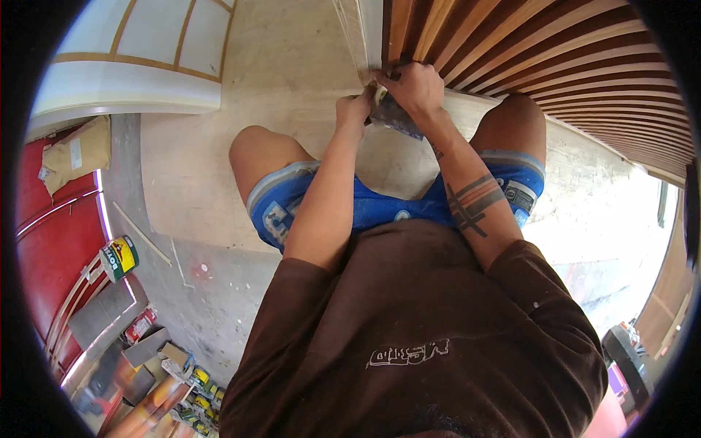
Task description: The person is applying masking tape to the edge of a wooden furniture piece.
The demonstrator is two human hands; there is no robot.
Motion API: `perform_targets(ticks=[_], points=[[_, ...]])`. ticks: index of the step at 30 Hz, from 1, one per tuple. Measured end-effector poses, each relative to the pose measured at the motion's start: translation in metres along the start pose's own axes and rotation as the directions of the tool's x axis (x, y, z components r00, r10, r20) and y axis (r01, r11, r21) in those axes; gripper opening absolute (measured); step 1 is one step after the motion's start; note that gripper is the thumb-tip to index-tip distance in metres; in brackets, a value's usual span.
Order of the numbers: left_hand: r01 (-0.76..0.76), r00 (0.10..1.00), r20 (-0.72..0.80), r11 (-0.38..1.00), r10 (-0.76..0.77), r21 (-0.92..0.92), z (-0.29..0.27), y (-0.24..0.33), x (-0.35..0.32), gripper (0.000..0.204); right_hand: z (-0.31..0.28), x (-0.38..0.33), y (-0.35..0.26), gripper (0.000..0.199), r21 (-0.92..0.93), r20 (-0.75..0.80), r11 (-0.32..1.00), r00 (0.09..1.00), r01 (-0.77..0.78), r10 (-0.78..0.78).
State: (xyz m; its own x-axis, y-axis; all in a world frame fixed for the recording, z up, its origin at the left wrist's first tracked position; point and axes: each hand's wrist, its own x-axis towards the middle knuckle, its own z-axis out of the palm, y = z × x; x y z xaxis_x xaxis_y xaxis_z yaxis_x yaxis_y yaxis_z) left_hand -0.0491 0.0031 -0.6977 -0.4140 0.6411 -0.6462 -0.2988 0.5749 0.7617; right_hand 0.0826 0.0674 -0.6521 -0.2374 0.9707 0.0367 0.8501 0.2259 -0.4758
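Note:
Both hands are close together in front of my knees, at the corner where the slatted wooden panel (482, 44) meets a pale upright edge (372, 33). My left hand (353, 111) is closed, its fingertips pinching a dark grey flat sheet (398, 120) near its pale, yellowish end. My right hand (418, 89) curls over the same sheet from the other side, thumb toward the left fingers. The sheet hangs below the right hand with a straight lower edge. Its exact kind cannot be made out, and the fingers hide its upper part.
A pale board (190, 168) lies under me. At far left stands a white panelled piece (146, 80) with wood trim. Paint cans, one of them yellow and green (119, 258), and a brown paper package (77, 157) lie left. A thin strip (142, 232) rests on the grey floor.

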Motion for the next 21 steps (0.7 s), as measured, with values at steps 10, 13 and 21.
perform_targets(ticks=[10,13,21], points=[[-0.045,0.998,0.04,0.995,0.048,-0.084,-0.003,-0.01,0.012,0.066,-0.007,-0.004,-0.012,0.053,0.004,0.01,1.0,1.0,-0.021,0.021],[0.002,1.0,-0.003,0.998,-0.003,-0.069,0.002,-0.001,0.005,0.055,0.0,-0.003,-0.003,0.053,-0.002,-0.03,1.0,0.999,-0.022,0.022],[0.032,0.998,0.048,0.991,-0.026,-0.127,-0.002,-0.002,-0.002,0.062,-0.002,-0.005,-0.007,0.053,0.047,-0.054,0.999,0.999,0.007,-0.005]])
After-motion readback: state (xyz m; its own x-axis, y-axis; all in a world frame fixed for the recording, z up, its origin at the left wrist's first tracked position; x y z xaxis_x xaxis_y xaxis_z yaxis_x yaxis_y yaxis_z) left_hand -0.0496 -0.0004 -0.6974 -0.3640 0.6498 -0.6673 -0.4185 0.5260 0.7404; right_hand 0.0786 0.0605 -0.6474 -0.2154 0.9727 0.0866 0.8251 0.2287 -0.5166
